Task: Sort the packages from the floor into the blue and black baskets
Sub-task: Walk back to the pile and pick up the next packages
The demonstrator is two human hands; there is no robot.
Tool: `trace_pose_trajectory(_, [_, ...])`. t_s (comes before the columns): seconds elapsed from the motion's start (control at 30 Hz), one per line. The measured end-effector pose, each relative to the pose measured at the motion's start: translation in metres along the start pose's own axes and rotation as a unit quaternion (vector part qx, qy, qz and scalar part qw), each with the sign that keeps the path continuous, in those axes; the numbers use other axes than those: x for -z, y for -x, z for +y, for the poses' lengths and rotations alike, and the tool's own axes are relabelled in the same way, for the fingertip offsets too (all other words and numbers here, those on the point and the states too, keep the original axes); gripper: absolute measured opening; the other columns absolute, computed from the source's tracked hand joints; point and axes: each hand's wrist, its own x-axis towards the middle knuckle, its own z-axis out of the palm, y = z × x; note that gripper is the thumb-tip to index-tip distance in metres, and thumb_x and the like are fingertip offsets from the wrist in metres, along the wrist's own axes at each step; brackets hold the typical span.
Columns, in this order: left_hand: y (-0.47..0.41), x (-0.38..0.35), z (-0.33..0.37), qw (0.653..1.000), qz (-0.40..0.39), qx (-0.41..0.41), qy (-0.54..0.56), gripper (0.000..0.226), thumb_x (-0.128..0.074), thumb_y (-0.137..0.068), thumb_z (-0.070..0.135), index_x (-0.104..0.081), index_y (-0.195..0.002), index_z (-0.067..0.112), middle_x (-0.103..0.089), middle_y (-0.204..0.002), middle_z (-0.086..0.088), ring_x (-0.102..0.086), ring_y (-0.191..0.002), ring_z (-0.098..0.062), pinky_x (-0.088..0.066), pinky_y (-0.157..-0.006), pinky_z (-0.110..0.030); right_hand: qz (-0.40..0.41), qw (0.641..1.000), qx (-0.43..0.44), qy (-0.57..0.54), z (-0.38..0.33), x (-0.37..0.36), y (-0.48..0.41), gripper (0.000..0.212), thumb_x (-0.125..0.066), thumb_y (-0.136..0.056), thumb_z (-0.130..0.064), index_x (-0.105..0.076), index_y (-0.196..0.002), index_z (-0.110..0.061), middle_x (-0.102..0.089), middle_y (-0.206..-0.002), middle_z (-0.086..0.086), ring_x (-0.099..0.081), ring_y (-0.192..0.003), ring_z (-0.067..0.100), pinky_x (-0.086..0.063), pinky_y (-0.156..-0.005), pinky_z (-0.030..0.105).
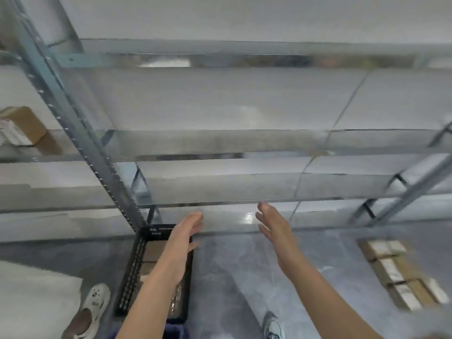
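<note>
At far left a brown cardboard box (23, 124) sits on a metal shelf (244, 140), and a white shoe (94, 305) stands on the grey floor (232, 277) below. Just right of it the black basket (132, 270) rests on the floor at the foot of the shelving upright, brown packages showing inside. The left hand (186, 237) reaches forward above the basket, fingers loose and holding nothing. The right hand (272, 225) stretches out beside it, spread and empty. Far right, a row of brown packages (401, 272) lies on the floor, well apart from the basket.
</note>
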Motion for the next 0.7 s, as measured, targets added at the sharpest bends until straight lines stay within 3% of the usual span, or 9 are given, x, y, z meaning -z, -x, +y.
trace_pose_trajectory(0.1, [0.002,-0.047,0.003,0.998,-0.06,-0.007,-0.029,0.041,-0.065,-0.094,0.051,-0.066,-0.129,0.03,-0.067,-0.133,0.01,-0.06,-0.126,-0.009,-0.042,-0.113,-0.042,0.052,0.999,0.004,-0.013,0.001,0.048,0.014,0.073,-0.055,-0.083,-0.073,-0.052,-0.147,-0.038,-0.052,-0.151,-0.02,-0.051,-0.137,0.0,-0.036,-0.123,0.037])
trace_pose_trajectory(0.2, [-0.003,-0.095,-0.001,0.992,-0.105,-0.008,-0.062,0.049,-0.065,-0.09,0.06,-0.066,-0.131,0.032,-0.066,-0.135,0.013,-0.06,-0.125,-0.006,-0.045,-0.108,-0.04,0.102,0.995,0.001,-0.025,0.006,0.097,0.026,0.08,-0.056,-0.085,-0.073,-0.048,-0.154,-0.033,-0.048,-0.155,-0.017,-0.047,-0.142,0.002,-0.034,-0.125,0.039])
trace_pose_trajectory(0.3, [-0.006,-0.153,-0.009,0.986,-0.141,0.001,-0.091,0.036,-0.056,-0.102,0.048,-0.065,-0.132,0.032,-0.065,-0.135,0.014,-0.059,-0.127,-0.006,-0.042,-0.114,-0.044,0.136,0.99,0.003,-0.045,0.011,0.149,0.039,0.074,-0.056,-0.096,-0.069,-0.044,-0.157,-0.029,-0.045,-0.158,-0.014,-0.045,-0.144,0.006,-0.032,-0.126,0.04])
trace_pose_trajectory(0.4, [-0.005,-0.217,-0.02,0.977,-0.175,0.012,-0.119,0.03,-0.054,-0.103,0.045,-0.067,-0.127,0.032,-0.066,-0.132,0.014,-0.06,-0.125,-0.005,-0.041,-0.115,-0.044,0.174,0.983,0.002,-0.061,0.019,0.203,0.05,0.075,-0.052,-0.092,-0.067,-0.044,-0.156,-0.028,-0.046,-0.157,-0.013,-0.045,-0.145,0.009,-0.032,-0.126,0.04])
trace_pose_trajectory(0.57, [0.003,-0.33,-0.048,0.956,-0.242,0.039,-0.163,0.028,-0.053,-0.104,0.044,-0.067,-0.126,0.034,-0.068,-0.131,0.014,-0.062,-0.123,-0.006,-0.042,-0.114,-0.044,0.248,0.964,-0.016,-0.095,0.038,0.302,0.074,0.064,-0.052,-0.098,-0.067,-0.048,-0.153,-0.034,-0.047,-0.157,-0.015,-0.045,-0.144,0.007,-0.031,-0.126,0.042])
trace_pose_trajectory(0.7, [0.019,-0.419,-0.075,0.935,-0.294,0.063,-0.186,0.029,-0.054,-0.103,0.042,-0.069,-0.124,0.03,-0.07,-0.128,0.013,-0.064,-0.122,-0.008,-0.047,-0.099,-0.039,0.298,0.947,-0.033,-0.117,0.052,0.371,0.101,0.057,-0.053,-0.088,-0.082,-0.053,-0.136,-0.051,-0.048,-0.157,-0.015,-0.044,-0.145,0.009,-0.031,-0.126,0.046])
